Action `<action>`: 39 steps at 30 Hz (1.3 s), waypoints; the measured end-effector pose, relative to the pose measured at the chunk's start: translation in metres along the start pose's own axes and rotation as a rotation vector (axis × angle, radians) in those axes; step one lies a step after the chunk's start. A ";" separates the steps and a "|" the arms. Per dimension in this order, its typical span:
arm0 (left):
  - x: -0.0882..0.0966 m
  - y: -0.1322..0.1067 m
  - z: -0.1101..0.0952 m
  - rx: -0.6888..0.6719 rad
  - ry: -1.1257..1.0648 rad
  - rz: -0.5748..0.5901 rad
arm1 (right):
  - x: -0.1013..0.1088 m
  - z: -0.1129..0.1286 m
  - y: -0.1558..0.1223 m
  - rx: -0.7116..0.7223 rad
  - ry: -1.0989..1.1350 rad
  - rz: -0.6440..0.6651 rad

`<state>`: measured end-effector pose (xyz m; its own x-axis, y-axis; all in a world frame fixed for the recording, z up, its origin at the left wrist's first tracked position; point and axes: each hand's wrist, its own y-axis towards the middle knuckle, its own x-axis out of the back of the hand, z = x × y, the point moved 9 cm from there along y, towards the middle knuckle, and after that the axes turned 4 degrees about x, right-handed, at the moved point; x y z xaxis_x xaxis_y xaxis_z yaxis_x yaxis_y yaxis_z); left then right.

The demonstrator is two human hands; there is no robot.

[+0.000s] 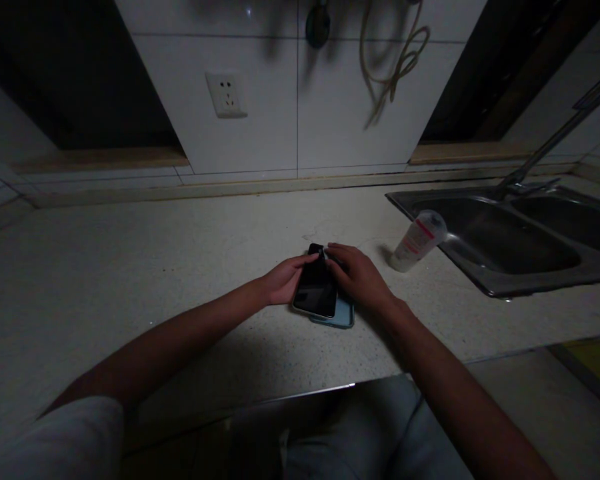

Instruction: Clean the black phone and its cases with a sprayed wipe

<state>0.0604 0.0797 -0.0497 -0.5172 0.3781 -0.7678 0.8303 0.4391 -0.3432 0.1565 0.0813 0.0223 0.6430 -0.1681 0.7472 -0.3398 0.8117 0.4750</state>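
A dark smartphone (pixel 317 288) with a black screen lies slanted over a light blue phone case (pixel 341 316) on the pale speckled counter (pixel 155 267). My left hand (pixel 283 280) holds the phone's left edge, fingers curled against it. My right hand (pixel 357 275) rests over the phone's right side and the case, with fingertips pressed at the phone's top corner. The case peeks out under the phone's lower right. The light is dim.
A white tube with a red label (pixel 416 241) leans near the steel double sink (pixel 510 247) at the right, under a long tap (pixel 555 140). On the tiled wall are a socket (pixel 226 95) and a hanging cord (pixel 393 60). The counter's front edge runs just below my forearms.
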 end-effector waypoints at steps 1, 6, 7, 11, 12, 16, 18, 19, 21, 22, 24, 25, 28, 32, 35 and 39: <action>0.001 0.000 0.000 -0.002 -0.003 -0.006 | 0.000 0.000 0.000 0.000 0.000 -0.002; 0.002 0.000 0.001 0.012 -0.006 -0.013 | 0.000 0.000 0.000 0.002 0.005 -0.010; 0.001 0.000 0.001 0.012 -0.003 -0.010 | 0.000 0.000 0.000 0.002 0.006 -0.012; 0.001 -0.001 0.001 0.011 0.003 -0.007 | 0.001 0.000 0.000 0.008 0.011 -0.022; 0.001 -0.001 0.001 0.013 0.001 -0.010 | 0.002 0.001 0.000 0.010 0.013 -0.023; 0.003 -0.001 0.000 0.006 -0.014 -0.041 | 0.002 0.000 -0.001 0.008 0.007 -0.020; 0.003 -0.001 0.000 0.002 -0.019 -0.046 | 0.001 0.000 -0.001 0.004 0.003 -0.016; 0.003 -0.001 0.000 0.001 -0.019 -0.044 | 0.001 0.000 -0.001 0.005 0.001 -0.013; 0.002 0.000 0.000 0.000 -0.019 -0.038 | 0.000 0.000 0.000 0.008 -0.001 -0.007; 0.002 0.000 0.000 0.001 -0.018 -0.037 | 0.000 0.000 0.000 0.010 -0.001 -0.006; 0.002 0.000 0.000 -0.002 -0.016 -0.038 | 0.000 0.000 0.000 0.011 0.002 -0.012; 0.002 0.000 -0.001 -0.004 -0.015 -0.039 | 0.000 -0.001 0.000 0.011 0.006 -0.014; 0.001 0.000 -0.001 -0.007 -0.003 -0.025 | 0.001 -0.001 0.000 0.013 0.017 -0.014; -0.001 0.000 0.001 0.016 0.006 0.014 | 0.001 0.000 0.000 0.008 0.017 -0.009; -0.001 0.000 0.001 0.023 0.000 0.018 | 0.001 -0.001 0.000 0.006 0.016 -0.008; 0.000 0.001 0.001 0.020 -0.005 -0.007 | 0.001 0.000 0.000 0.010 0.010 -0.006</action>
<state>0.0612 0.0792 -0.0501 -0.5223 0.3706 -0.7681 0.8305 0.4256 -0.3594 0.1571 0.0814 0.0227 0.6520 -0.1674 0.7395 -0.3424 0.8052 0.4841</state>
